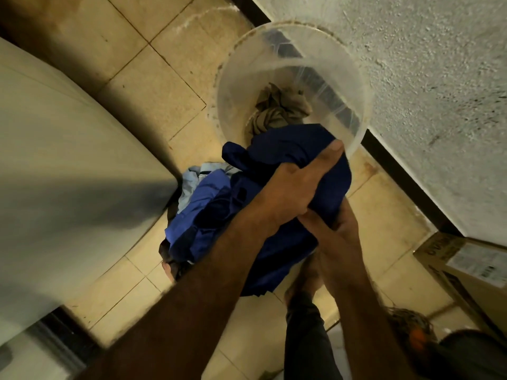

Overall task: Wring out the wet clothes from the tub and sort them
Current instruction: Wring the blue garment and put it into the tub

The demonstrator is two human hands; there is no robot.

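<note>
Floor: beige square tiles with dark grout lines, damp streaks near the top. A rough white plastered wall with a dark base strip runs along the right; a large pale appliance or cabinet side fills the left. A translucent plastic tub stands on the tiles against the wall's base, with a crumpled grey-brown cloth lying in its bottom. A cardboard box sits at the right edge by the wall. Open floor is a narrow band between the pale surface and the wall, largely taken up by the tub and a heap of blue and light-blue clothes lying near the tub's front rim. Both forearms reach forward over that heap. The left hand is closed over the top of a dark navy garment, thumb extended toward the tub rim. The right hand clasps the same garment from underneath, fingers wrapped round the bunched fabric. The garment hangs in the air just in front of the tub, above the heap.
</note>
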